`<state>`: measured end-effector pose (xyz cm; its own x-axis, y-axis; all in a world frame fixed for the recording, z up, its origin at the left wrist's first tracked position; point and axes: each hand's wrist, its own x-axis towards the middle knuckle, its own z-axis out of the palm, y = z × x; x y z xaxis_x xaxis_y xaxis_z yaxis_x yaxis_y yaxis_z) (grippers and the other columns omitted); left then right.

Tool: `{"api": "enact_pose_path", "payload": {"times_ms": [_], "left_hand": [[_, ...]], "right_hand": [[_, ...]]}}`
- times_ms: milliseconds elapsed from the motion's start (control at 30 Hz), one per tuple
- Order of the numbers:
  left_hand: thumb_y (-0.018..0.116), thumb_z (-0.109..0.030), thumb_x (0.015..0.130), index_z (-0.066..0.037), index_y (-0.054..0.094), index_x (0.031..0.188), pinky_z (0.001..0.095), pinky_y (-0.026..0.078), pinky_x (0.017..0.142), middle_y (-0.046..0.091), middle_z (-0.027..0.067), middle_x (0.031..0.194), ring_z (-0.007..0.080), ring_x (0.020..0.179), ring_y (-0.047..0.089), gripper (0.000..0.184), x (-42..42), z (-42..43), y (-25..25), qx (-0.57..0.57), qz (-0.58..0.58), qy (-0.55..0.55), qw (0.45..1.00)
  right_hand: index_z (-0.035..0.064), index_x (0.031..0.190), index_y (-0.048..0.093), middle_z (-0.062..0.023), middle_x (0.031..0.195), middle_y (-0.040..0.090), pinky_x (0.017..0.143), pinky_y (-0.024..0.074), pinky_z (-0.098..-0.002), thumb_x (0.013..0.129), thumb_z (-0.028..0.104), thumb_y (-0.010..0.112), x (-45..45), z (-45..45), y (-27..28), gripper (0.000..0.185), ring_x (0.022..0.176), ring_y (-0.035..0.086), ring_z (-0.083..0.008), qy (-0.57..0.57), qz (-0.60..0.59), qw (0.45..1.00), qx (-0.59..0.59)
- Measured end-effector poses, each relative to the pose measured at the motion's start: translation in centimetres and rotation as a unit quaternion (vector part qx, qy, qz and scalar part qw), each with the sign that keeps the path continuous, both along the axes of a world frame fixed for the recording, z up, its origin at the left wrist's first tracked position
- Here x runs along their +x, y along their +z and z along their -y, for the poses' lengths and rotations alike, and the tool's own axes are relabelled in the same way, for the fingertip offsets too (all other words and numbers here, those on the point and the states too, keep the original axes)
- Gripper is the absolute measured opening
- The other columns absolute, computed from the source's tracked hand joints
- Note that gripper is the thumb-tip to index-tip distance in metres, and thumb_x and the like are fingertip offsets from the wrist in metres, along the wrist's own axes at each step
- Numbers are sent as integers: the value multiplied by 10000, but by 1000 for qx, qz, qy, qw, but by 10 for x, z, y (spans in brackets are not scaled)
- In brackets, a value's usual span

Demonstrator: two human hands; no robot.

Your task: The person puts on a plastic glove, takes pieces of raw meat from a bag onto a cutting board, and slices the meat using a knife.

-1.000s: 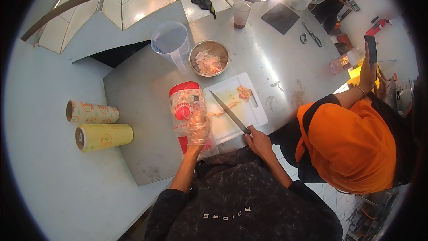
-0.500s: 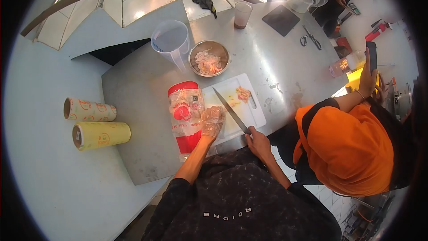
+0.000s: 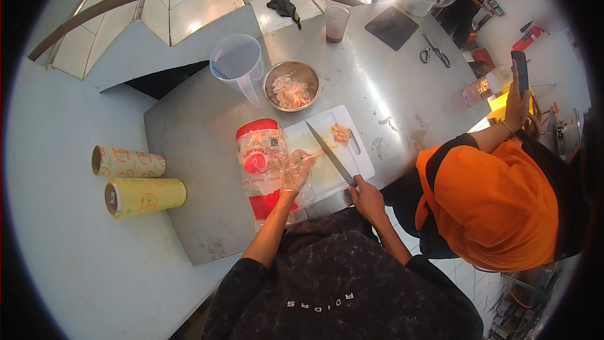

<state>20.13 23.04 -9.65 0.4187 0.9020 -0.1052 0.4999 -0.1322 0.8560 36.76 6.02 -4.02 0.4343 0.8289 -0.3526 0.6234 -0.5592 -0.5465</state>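
My right hand (image 3: 367,199) is wrapped around the handle of a long kitchen knife (image 3: 328,152), its blade slanting up and left over a white cutting board (image 3: 343,115). My left hand (image 3: 298,171), in a clear plastic glove, is over the board's left side, fingers bent together toward the blade; whatever they hold is hard to make out. Beside that hand lies a red and white plastic bag (image 3: 257,162). A small heap of chopped raw meat (image 3: 341,134) sits near the board's handle slot. Behind the board, a steel bowl (image 3: 272,99) holds pale raw meat (image 3: 292,92).
A plastic measuring jug (image 3: 235,56), a cup (image 3: 337,24), a dark flat slab (image 3: 392,28) and scissors (image 3: 438,51) stand or lie farther back. Two wrap rolls (image 3: 148,197) are at left. A person in an orange head covering (image 3: 487,204) holds a phone (image 3: 520,72) at right.
The fingers of my left hand have shifted and stretched slightly to the right. The knife stays over the board in my right hand, nearly unmoved. The camera view has shifted a little.
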Motion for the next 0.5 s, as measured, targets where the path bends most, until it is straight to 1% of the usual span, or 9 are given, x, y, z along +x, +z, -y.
{"api": "enact_pose_path", "payload": {"times_ms": [67,167,200,267,367,467,500], "left_hand": [[695,-306,841,-58,604,976,406,495,751,652,146,893,314,831,641,296,2,1,-9,37,4,25,999],[692,-252,869,-57,554,1046,364,503,717,642,107,868,240,777,636,297,0,0,-24,-31,72,18,997],[682,-234,882,-55,537,1069,343,503,708,633,93,857,210,764,625,297,2,1,-18,-67,144,16,987],[661,-197,908,-50,502,1116,301,502,691,614,64,835,149,739,601,300,5,4,-7,-139,285,11,948],[620,-161,931,-36,466,1170,261,499,689,596,44,846,107,742,580,311,6,1,11,-211,255,-14,944],[609,-140,923,-16,468,1171,257,495,688,581,52,853,114,747,579,311,15,2,28,-255,258,-18,932],[609,-133,920,-8,468,1174,258,495,687,582,57,863,116,747,578,317,19,2,31,-267,276,-16,923]], "right_hand": [[71,1138,529,-216,872,678,731,494,-549,920,250,573,0,1,0,285,848,648,-439,-2,-1,1000,6],[68,1145,534,-218,867,678,730,494,-545,921,253,574,0,3,4,293,844,648,-438,-10,0,1000,5],[67,1147,535,-218,866,678,729,494,-544,922,256,574,1,5,1,297,842,648,-439,-13,0,1000,6],[65,1154,536,-219,866,678,730,493,-542,923,262,574,4,9,-4,306,842,647,-440,-17,-3,1000,9],[63,1165,537,-223,866,676,736,492,-540,925,269,572,6,12,-7,319,848,646,-440,-23,-10,1000,19],[59,1172,537,-229,864,672,748,491,-537,928,271,567,7,12,-2,325,860,646,-441,-36,-15,999,17],[58,1173,537,-231,865,671,753,491,-536,929,271,565,7,12,4,325,864,645,-442,-43,-17,999,13]]}}
